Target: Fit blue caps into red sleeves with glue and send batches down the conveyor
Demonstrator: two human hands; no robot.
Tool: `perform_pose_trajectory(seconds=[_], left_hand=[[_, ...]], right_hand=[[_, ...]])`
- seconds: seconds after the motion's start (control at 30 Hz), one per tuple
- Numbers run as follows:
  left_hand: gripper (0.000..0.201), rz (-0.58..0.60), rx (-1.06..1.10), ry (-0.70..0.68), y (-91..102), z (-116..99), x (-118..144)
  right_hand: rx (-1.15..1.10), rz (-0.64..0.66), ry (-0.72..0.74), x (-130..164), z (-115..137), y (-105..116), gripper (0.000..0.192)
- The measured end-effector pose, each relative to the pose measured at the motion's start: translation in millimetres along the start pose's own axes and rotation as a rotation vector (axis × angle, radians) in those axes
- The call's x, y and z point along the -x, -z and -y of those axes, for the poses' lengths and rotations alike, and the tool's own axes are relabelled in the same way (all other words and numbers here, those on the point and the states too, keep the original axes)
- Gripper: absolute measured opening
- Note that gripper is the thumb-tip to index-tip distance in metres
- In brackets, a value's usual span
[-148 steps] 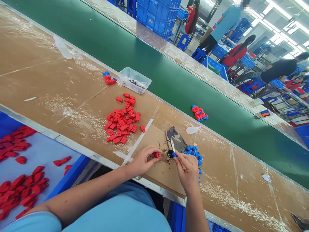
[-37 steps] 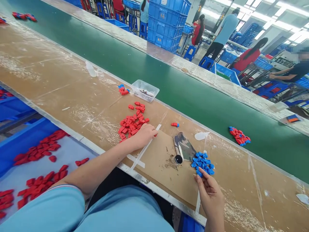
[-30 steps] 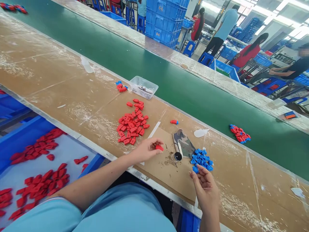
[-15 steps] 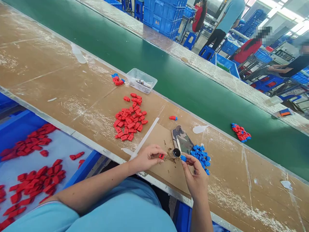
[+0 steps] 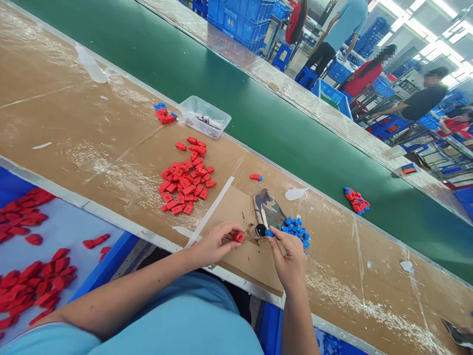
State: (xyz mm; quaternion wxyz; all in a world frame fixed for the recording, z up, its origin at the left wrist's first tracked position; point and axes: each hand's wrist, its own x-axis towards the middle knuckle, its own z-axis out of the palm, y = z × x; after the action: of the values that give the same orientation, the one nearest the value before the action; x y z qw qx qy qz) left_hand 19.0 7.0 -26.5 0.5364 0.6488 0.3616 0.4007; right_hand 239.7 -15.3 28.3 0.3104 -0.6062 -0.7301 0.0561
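Between thumb and fingers, my left hand pinches a red plastic piece, its open end tilted up. My right hand grips a small blue plastic piece at the fingertips, close beside a small jar with a black top. The two pieces are apart, with the jar between and slightly beyond them. A camouflage cloth lies behind the jar, and a pile of blue pieces sits just right of it. Left of the brown board is a heap of red pieces.
A clear plastic box with small parts stands by the green conveyor belt. Joined red-and-blue pieces lie on the belt. A blue bin of red pieces is at lower left. Several people work beyond the belt.
The view has shifted slightly, moving the scene left. My left hand has turned the red piece so its open end shows more. The blue piece has come nearer the jar's top.
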Motion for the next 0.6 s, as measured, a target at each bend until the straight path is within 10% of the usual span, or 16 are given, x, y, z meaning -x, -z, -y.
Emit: perform_pose_trajectory(seconds=[0.6], left_hand=[[0.026, -0.079, 0.198, 0.088, -4.4, 2.8, -2.5]], right_hand=[[0.065, 0.009, 0.134, -3.0, -2.3, -2.4, 0.021]])
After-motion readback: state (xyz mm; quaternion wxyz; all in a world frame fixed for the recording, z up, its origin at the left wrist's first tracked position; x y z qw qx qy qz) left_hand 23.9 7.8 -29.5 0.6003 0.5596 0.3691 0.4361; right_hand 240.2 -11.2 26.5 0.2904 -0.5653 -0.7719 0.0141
